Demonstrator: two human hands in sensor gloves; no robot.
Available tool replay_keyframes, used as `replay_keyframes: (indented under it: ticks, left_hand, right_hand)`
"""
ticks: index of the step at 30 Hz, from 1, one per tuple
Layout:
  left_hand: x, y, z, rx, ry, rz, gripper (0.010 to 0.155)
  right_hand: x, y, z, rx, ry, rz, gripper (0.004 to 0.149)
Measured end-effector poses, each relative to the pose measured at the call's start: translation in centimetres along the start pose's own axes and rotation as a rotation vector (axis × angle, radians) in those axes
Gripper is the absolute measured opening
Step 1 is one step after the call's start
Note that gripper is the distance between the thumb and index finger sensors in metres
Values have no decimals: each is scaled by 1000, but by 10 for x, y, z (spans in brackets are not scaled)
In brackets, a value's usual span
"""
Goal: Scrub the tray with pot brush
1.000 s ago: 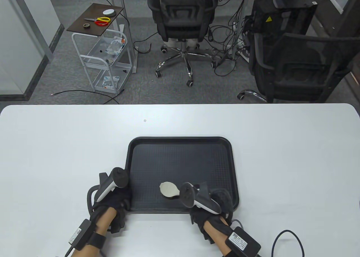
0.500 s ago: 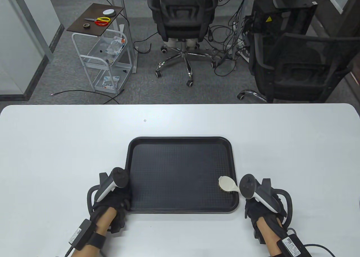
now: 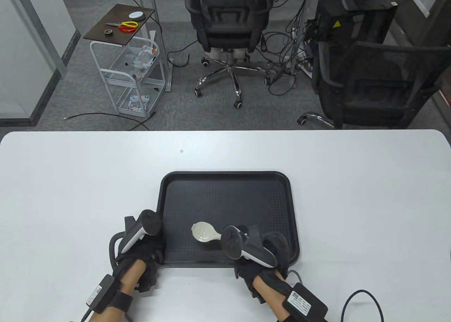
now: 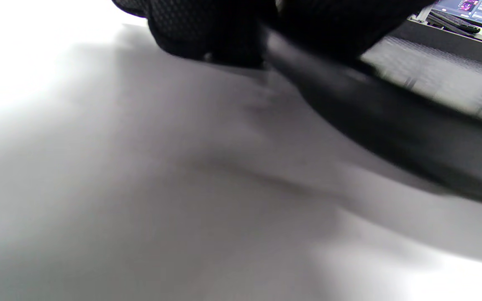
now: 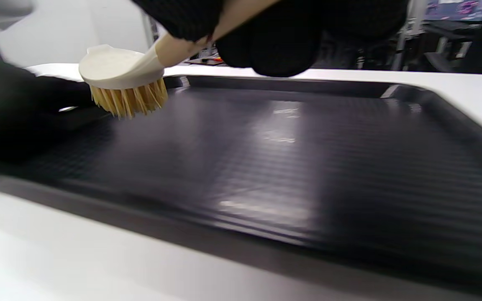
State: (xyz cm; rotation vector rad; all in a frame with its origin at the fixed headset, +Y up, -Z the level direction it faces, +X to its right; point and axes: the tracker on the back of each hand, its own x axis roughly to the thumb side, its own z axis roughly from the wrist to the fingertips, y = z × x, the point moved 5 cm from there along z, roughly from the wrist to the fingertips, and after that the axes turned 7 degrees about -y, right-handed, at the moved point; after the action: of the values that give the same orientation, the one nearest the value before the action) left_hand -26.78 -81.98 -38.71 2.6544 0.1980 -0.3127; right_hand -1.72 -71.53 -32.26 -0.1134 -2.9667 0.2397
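Observation:
A black tray [image 3: 225, 175] lies on the white table near the front edge. My right hand [image 3: 259, 257] grips the handle of a cream pot brush [image 3: 202, 231], whose head sits over the tray's near left part. In the right wrist view the brush [image 5: 119, 77] has tan bristles down on the tray floor [image 5: 291, 167]. My left hand [image 3: 141, 246] holds the tray's near left corner; in the left wrist view its fingers [image 4: 207, 29] grip the tray rim [image 4: 375, 121].
The white table [image 3: 70, 181] spreads to both sides and beyond the tray. A cable [image 3: 356, 297] loops on the table by my right forearm. Office chairs and a small cart stand on the floor past the far edge.
My right hand swept the brush from mid tray to the near right corner, then back left past where it started. The left hand and the tray stayed in place.

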Motion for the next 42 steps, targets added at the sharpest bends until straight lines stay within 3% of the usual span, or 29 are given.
replay_keyframes:
  ticks: [6, 11, 17, 26, 30, 36, 42]
  left_hand:
    - [0, 0, 0, -2, 3, 1, 76]
    - [0, 0, 0, -1, 3, 2, 76]
    - [0, 0, 0, -1, 3, 3, 76]
    - [0, 0, 1, -2, 3, 5, 76]
    - [0, 0, 1, -2, 3, 5, 76]
    - [0, 0, 1, 0, 1, 8, 76]
    - [0, 0, 1, 2, 1, 10, 76]
  right_hand:
    - [51, -29, 11, 62, 66, -40, 54]
    - [49, -38, 13, 70, 78, -53, 54]
    - [-4, -37, 5, 106, 7, 1, 53]
    - [-139, -35, -21, 189, -205, 104, 53]
    - [-181, -29, -37, 193, -283, 81, 53]
    - [-221, -18, -51, 180, -380, 16, 53]
    - [-217, -3, -45, 181, -375, 14, 53]
